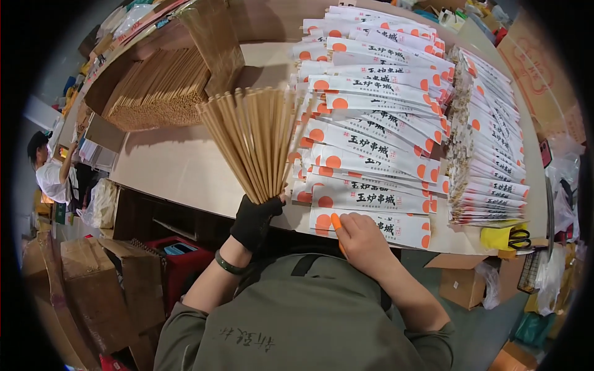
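A fanned bunch of wooden chopsticks [257, 142] stands upright in my left hand [258, 216], which wears a black fingerless glove and is closed round their lower ends. At the table's front edge, my right hand [362, 241] pinches the nearest white paper chopstick sleeve [411, 229]. Orange finger covers show on its fingertips. Beyond it, more white sleeves with orange dots and black lettering lie overlapped in a long pile [377, 86]. To the right is a second stack of sleeves [489, 142], with chopstick ends seeming to show along its left side.
A large heap of loose chopsticks [161, 86] lies at the back left beside an upright cardboard piece [213, 43]. Black-handled scissors [520, 238] sit by something yellow at the right corner. Cardboard boxes [93, 272] stand lower left; another person [52, 164] is at far left.
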Demonstrator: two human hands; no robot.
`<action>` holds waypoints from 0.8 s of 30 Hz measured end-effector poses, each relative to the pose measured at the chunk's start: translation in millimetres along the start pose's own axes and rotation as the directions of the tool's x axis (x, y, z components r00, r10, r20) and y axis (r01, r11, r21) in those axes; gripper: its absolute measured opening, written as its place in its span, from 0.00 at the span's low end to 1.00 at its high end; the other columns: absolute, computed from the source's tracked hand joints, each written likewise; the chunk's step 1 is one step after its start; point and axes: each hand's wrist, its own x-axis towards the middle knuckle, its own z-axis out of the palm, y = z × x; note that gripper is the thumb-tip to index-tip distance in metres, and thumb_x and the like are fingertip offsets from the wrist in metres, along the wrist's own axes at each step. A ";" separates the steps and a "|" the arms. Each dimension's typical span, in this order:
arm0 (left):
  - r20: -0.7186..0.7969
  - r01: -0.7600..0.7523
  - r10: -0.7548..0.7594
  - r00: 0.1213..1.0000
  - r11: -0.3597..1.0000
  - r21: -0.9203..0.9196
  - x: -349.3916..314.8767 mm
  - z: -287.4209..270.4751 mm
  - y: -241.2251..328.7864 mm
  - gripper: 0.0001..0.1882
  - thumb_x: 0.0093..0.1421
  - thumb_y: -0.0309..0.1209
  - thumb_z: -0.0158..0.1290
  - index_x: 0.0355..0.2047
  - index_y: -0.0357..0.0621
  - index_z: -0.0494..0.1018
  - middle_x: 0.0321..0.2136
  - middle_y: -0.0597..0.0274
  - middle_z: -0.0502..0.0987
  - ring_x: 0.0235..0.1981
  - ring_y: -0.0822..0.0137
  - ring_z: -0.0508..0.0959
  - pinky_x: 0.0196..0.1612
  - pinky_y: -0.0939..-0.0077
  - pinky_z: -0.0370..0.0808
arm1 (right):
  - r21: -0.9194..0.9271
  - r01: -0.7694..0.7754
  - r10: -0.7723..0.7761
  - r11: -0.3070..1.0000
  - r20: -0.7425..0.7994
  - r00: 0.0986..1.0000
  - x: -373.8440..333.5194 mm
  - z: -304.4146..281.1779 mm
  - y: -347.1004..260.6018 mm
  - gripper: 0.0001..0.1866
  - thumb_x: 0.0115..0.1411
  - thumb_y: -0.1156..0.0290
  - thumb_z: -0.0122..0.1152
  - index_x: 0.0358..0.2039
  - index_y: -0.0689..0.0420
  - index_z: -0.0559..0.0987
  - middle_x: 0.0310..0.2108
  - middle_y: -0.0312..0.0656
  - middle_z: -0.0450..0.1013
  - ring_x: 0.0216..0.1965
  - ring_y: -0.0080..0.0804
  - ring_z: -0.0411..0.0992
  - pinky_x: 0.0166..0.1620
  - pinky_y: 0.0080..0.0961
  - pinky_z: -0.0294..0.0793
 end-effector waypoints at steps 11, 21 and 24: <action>-0.159 -0.122 0.211 0.965 0.890 0.439 -6.2 -13.0 3.3 0.09 0.52 0.22 0.54 0.35 0.37 0.75 0.26 0.65 0.77 0.28 0.73 0.76 0.30 0.81 0.71 | 0.064 0.084 -0.070 0.994 -0.195 0.978 -10.4 8.6 8.0 0.11 0.46 0.77 0.61 0.33 0.61 0.77 0.30 0.40 0.68 0.35 0.35 0.70 0.36 0.29 0.70; -0.138 -0.224 0.404 0.904 0.724 0.653 -15.5 -24.5 9.4 0.07 0.52 0.28 0.59 0.30 0.38 0.79 0.25 0.59 0.81 0.28 0.68 0.80 0.34 0.74 0.74 | 0.054 -0.041 0.051 0.998 -0.210 0.976 -9.7 13.4 2.4 0.17 0.43 0.76 0.66 0.38 0.61 0.77 0.37 0.41 0.69 0.36 0.39 0.70 0.37 0.33 0.70; -0.132 -0.249 0.439 0.889 0.704 0.665 -19.1 -31.2 9.9 0.07 0.52 0.28 0.59 0.29 0.38 0.79 0.25 0.58 0.81 0.28 0.67 0.81 0.34 0.72 0.75 | 0.046 -0.048 0.057 0.998 -0.206 0.977 -5.7 11.7 2.5 0.17 0.44 0.75 0.66 0.37 0.62 0.78 0.35 0.39 0.70 0.34 0.38 0.71 0.34 0.32 0.70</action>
